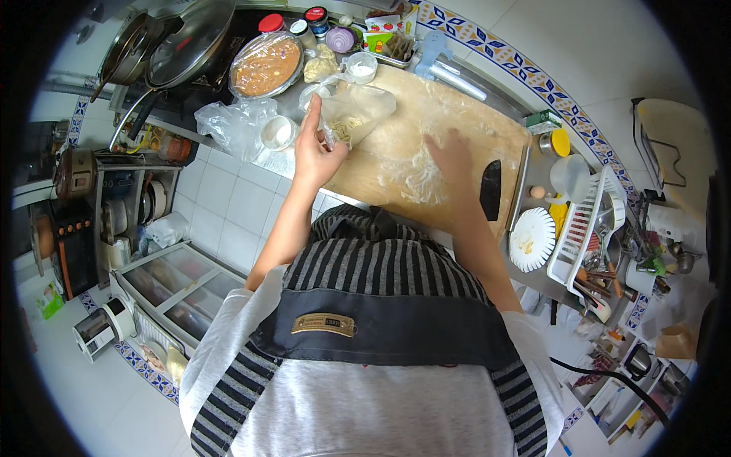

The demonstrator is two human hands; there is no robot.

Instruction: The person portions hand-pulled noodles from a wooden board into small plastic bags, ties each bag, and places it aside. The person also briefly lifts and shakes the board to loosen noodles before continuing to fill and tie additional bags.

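Observation:
My left hand (316, 156) is at the left edge of a floured wooden board (403, 91). Its thumb and fingers grip a clear plastic bag (371, 104) with pale strips, perhaps cut dough, inside. White flour (415, 179) is spread in patches over the board. Over the board's right half, my right hand (455, 156) reaches out flat with fingers apart and nothing in it; it is slightly blurred. To its right lies a dark cleaver blade (491, 190). A small tub of white powder (279, 133) stands left of my left hand, beside a crumpled plastic bag (232, 126).
A film-covered bowl of orange-brown filling (265, 67), a cut red onion (340, 39) and jars stand at the back left. Lidded pans (190, 46) sit on the stove. Right of the board are a yellow-lidded jar (556, 142), an egg (537, 192), a fluted white plate (532, 240) and a dish rack (582, 228).

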